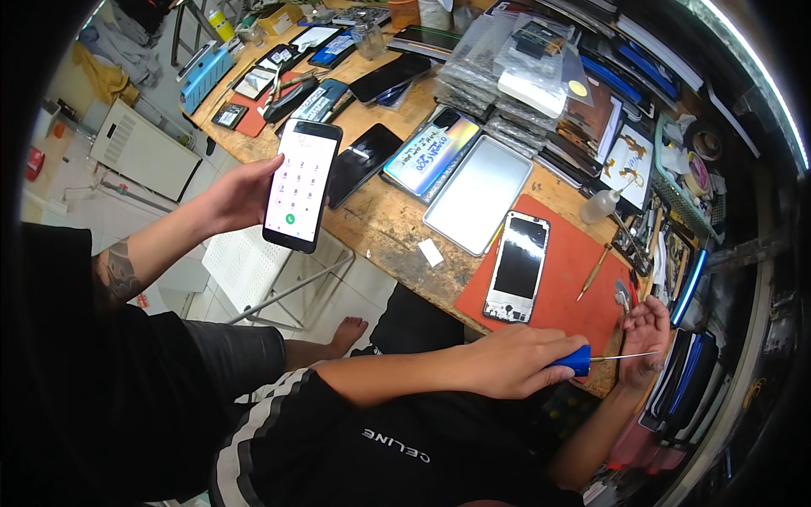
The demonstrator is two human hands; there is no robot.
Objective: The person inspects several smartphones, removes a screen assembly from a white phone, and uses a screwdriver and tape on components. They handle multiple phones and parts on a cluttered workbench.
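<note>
A screwdriver with a stubby blue handle and a slim metal shaft (581, 361) is gripped by the left hand (519, 363), its fingers closed around the handle and its back uppermost. The right hand (646, 338) is held palm up, fingers loosely curled, with no firm hold on anything seen; the shaft reaches across to it, though whether skin is touched cannot be told. A puncture of the right hand is judged possible, should the handle be pushed or slip. Just beyond the left hand, an opened phone with a white frame and dark centre (517, 266) is laid on a flat orange mat (570, 291); scratching could be caused by a dropped screwdriver. Counted outward from the hands: one screwdriver, one opened phone, one mat, one thin brass-coloured tool (596, 272) on the mat, one small white rectangular card (431, 253), one silver rectangular panel (479, 193), one translucent squeeze bottle (601, 206). Well to the left of both hands, one black-edged phone with a lit white screen (296, 186) is held by a second person's hand (245, 194).
</note>
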